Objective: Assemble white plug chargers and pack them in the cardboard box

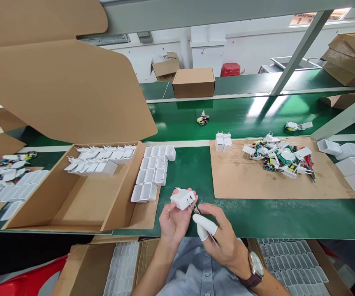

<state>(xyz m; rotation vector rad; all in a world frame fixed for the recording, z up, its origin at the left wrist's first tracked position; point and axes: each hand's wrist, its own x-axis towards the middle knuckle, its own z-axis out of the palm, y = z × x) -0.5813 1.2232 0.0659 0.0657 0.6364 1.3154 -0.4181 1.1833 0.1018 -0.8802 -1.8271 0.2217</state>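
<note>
My left hand [173, 220] holds a white charger plug [182, 199] above the near edge of the green bench, fingers wrapped under it. My right hand [222, 238], with a white finger cot on one finger and a watch at the wrist, pinches thin metal tweezers [195, 208] whose tips touch the charger's port face. Both hands are close together in front of my grey shirt.
An open cardboard box [72, 201] at left holds rows of white chargers. Empty white shells [152, 174] lie beside it. A cardboard sheet [272, 181] at right carries a pile of circuit boards and parts [280, 158]. Trays sit below the bench. A conveyor belt [242, 117] runs behind.
</note>
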